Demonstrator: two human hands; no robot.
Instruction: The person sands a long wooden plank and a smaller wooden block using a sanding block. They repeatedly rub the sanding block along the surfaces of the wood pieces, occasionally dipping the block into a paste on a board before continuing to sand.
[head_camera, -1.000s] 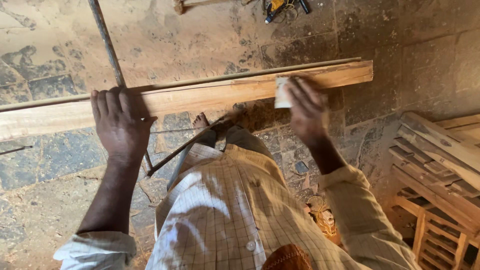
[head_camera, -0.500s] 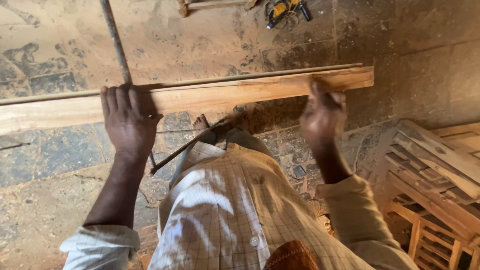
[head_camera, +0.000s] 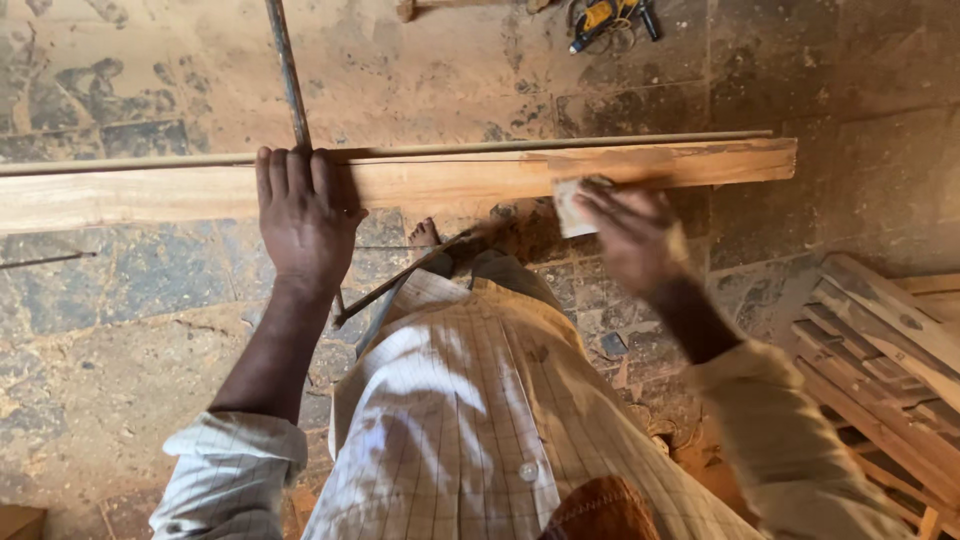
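The person is in the middle of sanding a long wooden plank (head_camera: 450, 180). The plank lies across the view, held up off the stone floor (head_camera: 120, 330), and a thin wooden strip (head_camera: 600, 141) runs along its far edge. The left hand (head_camera: 300, 215) lies flat on top of the plank, fingers spread over it, pressing it down so it does not slide; its grip is not closed around anything. The right hand (head_camera: 630, 235) has a small pale piece of sandpaper (head_camera: 570, 205) pinched in its grip, at the near edge of the plank, toward its right end. It looks like the rubbing is only partly done, because just one part of the plank is under the paper. The next move calls for a firm push of the paper along the wood, with the left hand pressing hard so the plank stays put. Half a second ago the right hand was up on the plank with the paper hidden under it; now it has pulled back toward the body and the paper shows. The left hand has stayed pressed on the plank. A yellow power tool (head_camera: 607, 18) lies far off on the floor, and stacked wooden frames (head_camera: 880, 340) sit at the right.
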